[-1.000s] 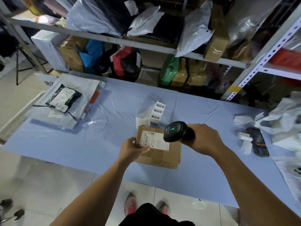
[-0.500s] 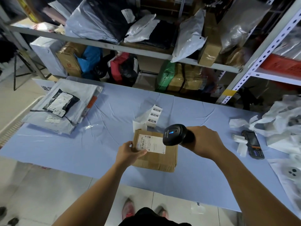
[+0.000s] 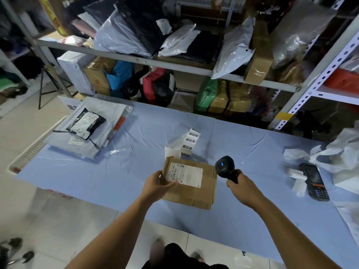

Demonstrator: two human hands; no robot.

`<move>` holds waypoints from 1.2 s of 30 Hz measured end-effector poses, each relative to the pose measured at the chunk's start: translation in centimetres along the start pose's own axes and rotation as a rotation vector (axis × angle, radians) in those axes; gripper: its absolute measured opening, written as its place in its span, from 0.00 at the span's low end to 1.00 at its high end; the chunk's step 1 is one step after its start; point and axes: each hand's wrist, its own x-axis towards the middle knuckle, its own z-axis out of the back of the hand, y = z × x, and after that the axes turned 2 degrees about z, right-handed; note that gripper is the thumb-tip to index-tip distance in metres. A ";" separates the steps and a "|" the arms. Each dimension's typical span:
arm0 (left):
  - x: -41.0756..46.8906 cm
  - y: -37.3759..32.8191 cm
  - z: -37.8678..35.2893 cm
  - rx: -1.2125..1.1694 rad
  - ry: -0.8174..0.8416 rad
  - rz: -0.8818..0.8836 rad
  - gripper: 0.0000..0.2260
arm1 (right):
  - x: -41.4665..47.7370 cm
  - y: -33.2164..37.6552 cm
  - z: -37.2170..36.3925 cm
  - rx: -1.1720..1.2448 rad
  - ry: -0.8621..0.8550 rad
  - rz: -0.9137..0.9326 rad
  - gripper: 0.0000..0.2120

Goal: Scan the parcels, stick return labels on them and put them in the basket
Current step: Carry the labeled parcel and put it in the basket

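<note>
A brown cardboard parcel (image 3: 202, 183) with a white shipping label lies on the blue table (image 3: 136, 171) near its front edge. My left hand (image 3: 157, 184) grips the parcel's left end, thumb on the label. My right hand (image 3: 244, 188) holds a black barcode scanner (image 3: 225, 167) by its handle, just right of the parcel, its head showing a blue light. A strip of white return labels (image 3: 191, 141) with black characters lies just behind the parcel. A pile of grey and black mailer bags (image 3: 87, 129) sits at the table's left end.
A black handheld terminal (image 3: 314, 181) and crumpled white label backing (image 3: 345, 158) lie on the right of the table. A white basket (image 3: 25, 152) stands on the floor beside the table's left end. Metal shelves (image 3: 174, 65) packed with parcels rise behind.
My right hand has drawn the scanner off the parcel's label to the right of the box. My left hand keeps its hold on the parcel.
</note>
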 end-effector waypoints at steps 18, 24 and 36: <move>13.8 -9.3 -0.3 0.221 -0.274 -0.167 0.14 | 5.4 -5.3 -6.7 -0.318 -0.114 -0.337 0.20; 22.9 -12.2 -3.3 0.312 -0.147 -0.003 0.17 | 6.1 -5.2 -6.2 -0.273 -0.057 -0.409 0.25; 23.9 -13.9 -3.9 -0.161 0.296 -0.114 0.17 | 9.4 0.3 -3.3 0.184 -0.471 -0.233 0.14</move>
